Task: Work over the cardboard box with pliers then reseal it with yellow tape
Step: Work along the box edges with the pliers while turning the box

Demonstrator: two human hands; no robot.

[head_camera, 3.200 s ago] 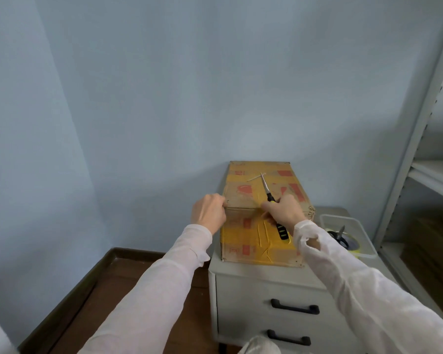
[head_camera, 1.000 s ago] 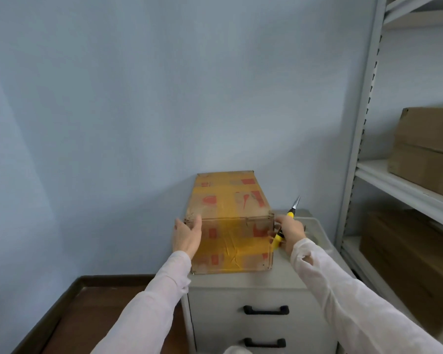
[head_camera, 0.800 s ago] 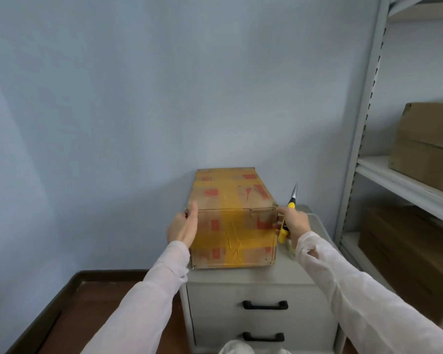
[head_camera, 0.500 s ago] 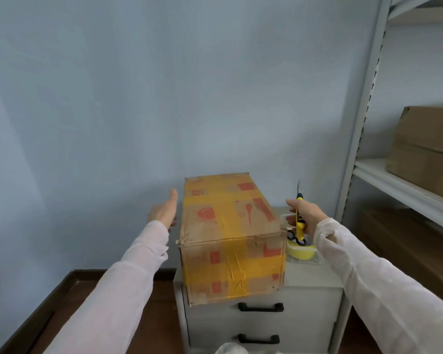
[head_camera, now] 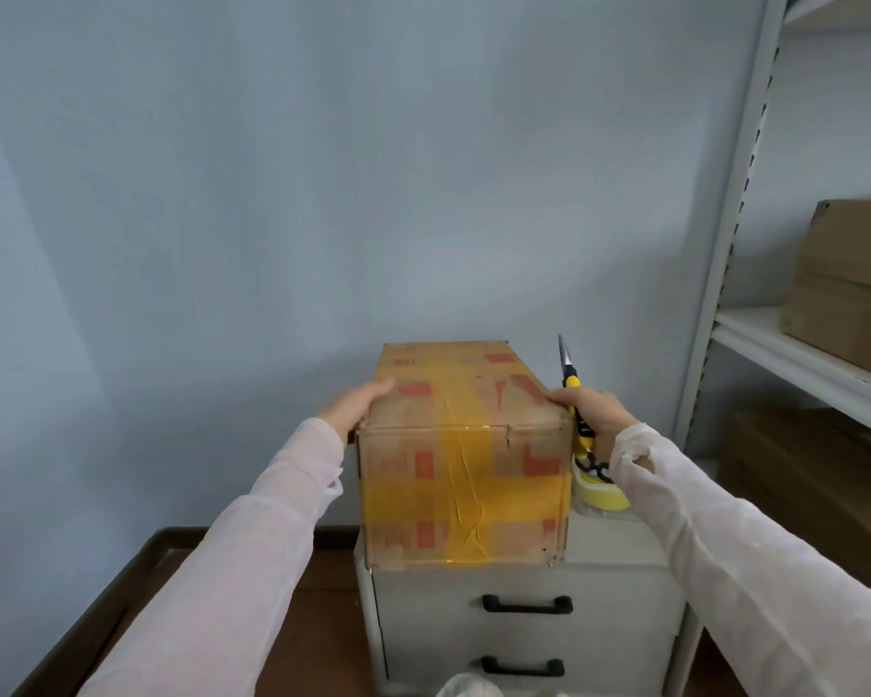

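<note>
A cardboard box (head_camera: pixel 463 475) wrapped in yellow tape with red print stands on a grey drawer cabinet (head_camera: pixel 524 621), its front end overhanging the cabinet's front edge a little. My left hand (head_camera: pixel 353 407) lies flat against the box's upper left edge, fingers straight. My right hand (head_camera: pixel 592 412) grips the yellow-and-black pliers (head_camera: pixel 571 394), jaws pointing up, and its fingertips touch the box's upper right edge. A roll of yellow tape (head_camera: pixel 602 493) sits on the cabinet right of the box, partly hidden by my right wrist.
A grey metal shelving unit (head_camera: pixel 725 294) stands at the right with cardboard boxes (head_camera: pixel 856 284) on its shelves. A blue wall is close behind the cabinet. The cabinet has two drawers with black handles (head_camera: pixel 526 603). Brown floor lies at the lower left.
The box has been pulled toward me to the cabinet's front edge. My left hand came back onto its left edge, and my right hand with the pliers returned to its right edge.
</note>
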